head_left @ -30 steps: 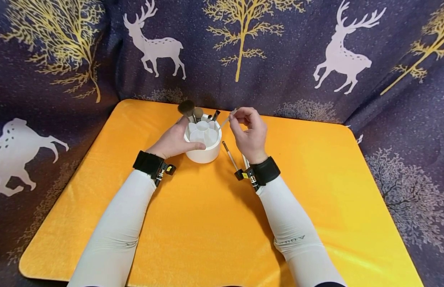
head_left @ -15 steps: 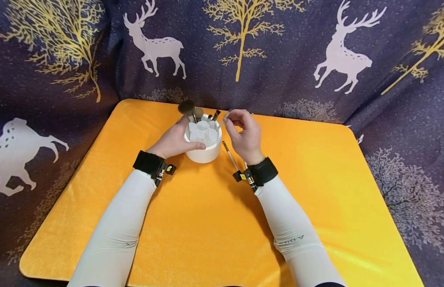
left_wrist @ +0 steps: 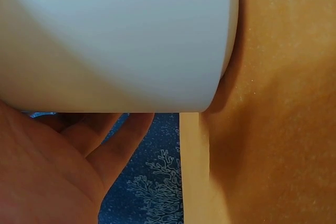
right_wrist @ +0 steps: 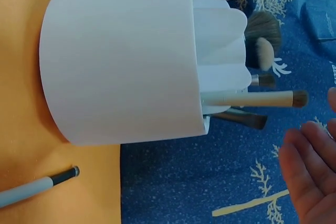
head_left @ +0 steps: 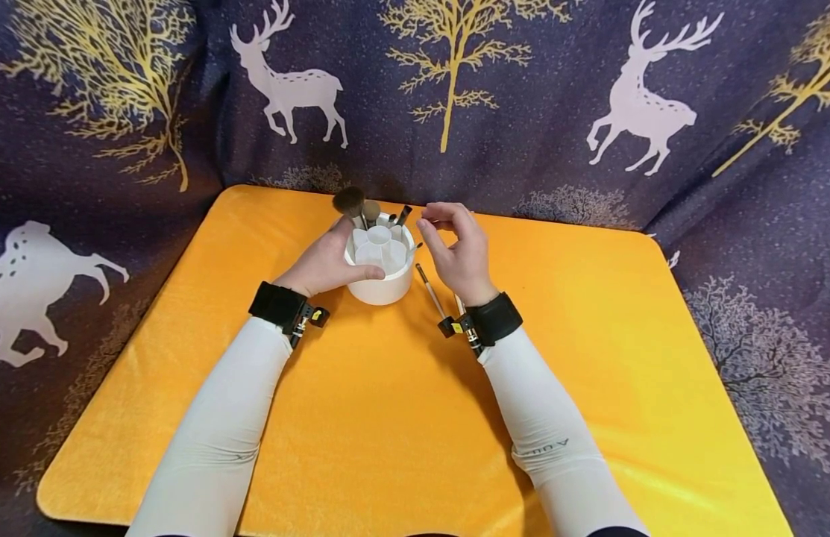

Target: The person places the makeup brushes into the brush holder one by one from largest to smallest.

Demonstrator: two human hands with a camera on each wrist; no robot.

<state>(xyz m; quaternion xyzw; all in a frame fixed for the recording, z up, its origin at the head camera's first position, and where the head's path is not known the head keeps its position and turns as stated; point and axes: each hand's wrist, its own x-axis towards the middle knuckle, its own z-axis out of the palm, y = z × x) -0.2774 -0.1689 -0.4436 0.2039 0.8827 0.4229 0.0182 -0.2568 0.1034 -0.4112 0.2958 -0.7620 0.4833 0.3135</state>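
Note:
A round white makeup brush holder [head_left: 379, 289] with petal-like compartments stands on the table. My left hand [head_left: 327, 262] grips its left side, thumb across the front; in the left wrist view the fingers [left_wrist: 123, 145] reach behind its white wall. Several makeup brushes stand in it, among them a large fluffy brush [head_left: 350, 201] and a flat dark one [head_left: 404, 215]. At its right side leans a slim makeup brush [right_wrist: 262, 98], bristles outward. Just right of that brush, apart from it, my right hand [head_left: 460, 252] holds nothing, thumb and fingers parted.
A loose makeup brush [head_left: 431, 291] lies on the orange table [head_left: 361, 418], right of the holder. Beside my right wrist a second white handle [head_left: 459, 303] shows, partly hidden. A dark curtain [head_left: 522, 149] with deer and trees hangs behind the table's back edge.
My right hand moved left with the slim brush, lowered it into the holder's right side and let go. The brush now sits lower there. My left hand and the holder stayed put.

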